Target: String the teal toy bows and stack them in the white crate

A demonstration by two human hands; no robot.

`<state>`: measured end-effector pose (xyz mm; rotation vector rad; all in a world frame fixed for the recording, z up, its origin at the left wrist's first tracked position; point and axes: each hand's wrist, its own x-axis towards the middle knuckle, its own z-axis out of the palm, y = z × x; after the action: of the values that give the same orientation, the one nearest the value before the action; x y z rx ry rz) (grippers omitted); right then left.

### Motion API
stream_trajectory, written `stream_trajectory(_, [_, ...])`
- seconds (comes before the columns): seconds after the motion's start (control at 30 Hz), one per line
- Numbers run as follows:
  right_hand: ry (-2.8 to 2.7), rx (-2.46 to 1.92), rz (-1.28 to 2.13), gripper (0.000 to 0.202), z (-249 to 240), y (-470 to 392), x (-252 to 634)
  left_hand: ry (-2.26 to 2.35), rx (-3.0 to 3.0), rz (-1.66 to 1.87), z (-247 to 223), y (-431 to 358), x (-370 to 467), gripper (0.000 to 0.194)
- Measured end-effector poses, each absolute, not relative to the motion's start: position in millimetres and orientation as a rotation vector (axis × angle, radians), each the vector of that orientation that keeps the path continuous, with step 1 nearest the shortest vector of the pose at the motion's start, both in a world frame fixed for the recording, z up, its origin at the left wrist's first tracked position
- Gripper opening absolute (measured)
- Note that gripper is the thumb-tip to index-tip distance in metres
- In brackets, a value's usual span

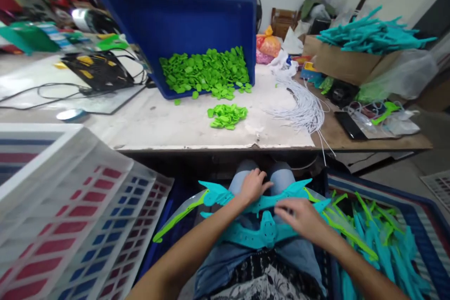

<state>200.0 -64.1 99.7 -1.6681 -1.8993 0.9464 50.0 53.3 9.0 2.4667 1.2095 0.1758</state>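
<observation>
Head view shows us the left hand (252,187) lying over the far turquoise frame (266,202), its fingers bent; we cannot tell whether they grip the plastic or merely rest on it. The right hand (298,215) reaches in from the other side, blurred, with its fingertips at the near side of that frame, right of its middle; whether they pinch anything we cannot tell.

That far frame lies directly under the left hand, its long axis running left to right across the lap, with a green limb angling back toward us from each end. Nearer the torso, roughly parallel to it, a second turquoise frame (269,233) lies across the jeans (218,269). Its raised middle sits just below and left of the right fingertips, so we judge the right hand to be the nearer one to it, and the sideways lie of both frames to be the relation that matters most.

Farther out, to the right of the lap, we see a crate holding turquoise and green parts (383,243); to the left stands a white slotted crate (116,176). Ahead, on the tabletop (168,129), are a small heap of green pieces (228,116), a tilted blue bin (176,23) with many more, and white cords (306,108).
</observation>
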Motion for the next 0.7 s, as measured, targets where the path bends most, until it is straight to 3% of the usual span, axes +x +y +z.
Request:
stream_trajectory(0.1, [-2.044,-1.590,0.342,0.027,110.9,41.7,179.6,1.218,2.469,0.173,3.4,34.5,31.6,0.055])
stream_trajectory(0.17, [-2.123,-1.597,0.130,0.035,108.3,116.2,158.8,1.224,2.463,0.151,0.4,25.8,23.3,0.055])
stream_trajectory(0.27, [-2.077,-1.719,0.093,0.064,101.5,212.4,131.5,1.279,2.390,0.103,1.6,32.6,26.2,0.049])
stream_trajectory(0.33, [-2.005,-1.797,0.212,0.066,97.1,255.7,120.6,1.263,2.369,0.094,5.3,49.2,34.8,0.047])
stream_trajectory(0.47, [-2.117,-1.655,0.360,0.051,82.1,280.8,117.3,1.254,2.324,0.096,9.4,86.4,46.4,0.047])
stream_trajectory(0.7, [-2.173,-1.465,0.141,0.037,60.0,246.1,160.4,1.312,2.252,0.107,1.9,103.4,41.3,0.047])
